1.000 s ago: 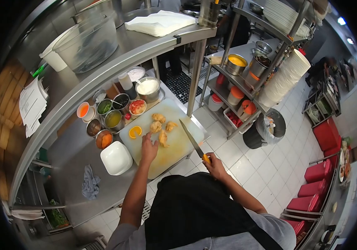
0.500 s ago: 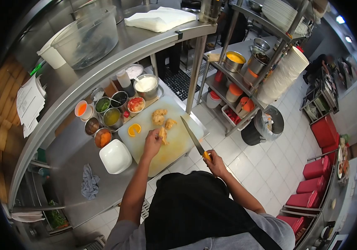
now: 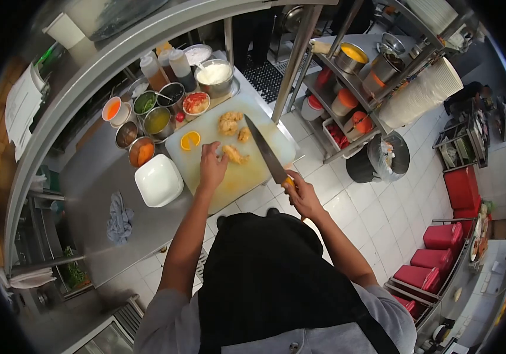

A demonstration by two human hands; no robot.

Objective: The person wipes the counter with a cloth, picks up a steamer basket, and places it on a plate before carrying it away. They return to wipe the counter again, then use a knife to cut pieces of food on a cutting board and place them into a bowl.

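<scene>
Knife [image 3: 266, 151] nearer fried pieces [image 3: 229, 123], left hand [image 3: 212, 169] opened

Steel counter [image 3: 96, 189]; on it cutting board [image 3: 232, 187], white bowl [image 3: 159, 180], crumpled cloth [image 3: 120, 218], squeeze bottles [image 3: 181, 65], food containers [image 3: 158, 121]

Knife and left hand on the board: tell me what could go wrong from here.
The left hand reaches over the cutting board with fingers extended, not curled. If the knife in the right hand swings across, it could nick a fingertip.

The golden piece by the thumb looks uneven, so it might roll or slip under the blade.

The white bowl sits close beside the left forearm, so a careless sweep could knock it.
</scene>
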